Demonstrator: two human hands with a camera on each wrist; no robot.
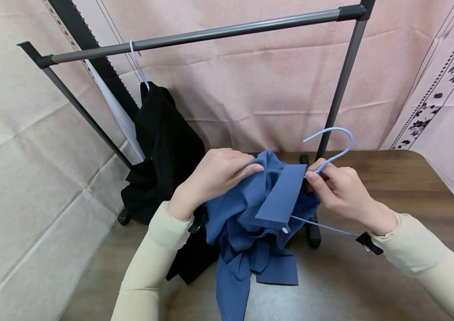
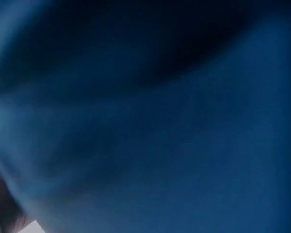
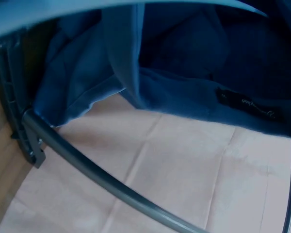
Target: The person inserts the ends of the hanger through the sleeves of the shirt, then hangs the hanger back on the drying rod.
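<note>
A blue shirt (image 1: 235, 214) with a collar (image 1: 284, 191) hangs bunched from my left hand (image 1: 222, 171), which grips its upper edge with the thumb over the cloth. My right hand (image 1: 343, 187) pinches a light blue hanger (image 1: 345, 154) just below its hook, right beside the collar. One hanger arm runs out of the shirt toward my right wrist; the other side is hidden in the cloth. Blurred blue fabric (image 2: 160, 145) fills the left wrist view. In the right wrist view, a dark label (image 3: 250, 104) shows inside the neckband, under the pale hanger bar (image 3: 82, 10).
A dark metal clothes rack (image 1: 235, 32) stands behind the hands. At its left, a black garment (image 1: 162, 138) hangs on another pale hanger (image 1: 138, 67). The rack's feet stand on a wooden surface (image 1: 383, 191), with pink cloth (image 1: 251, 89) behind.
</note>
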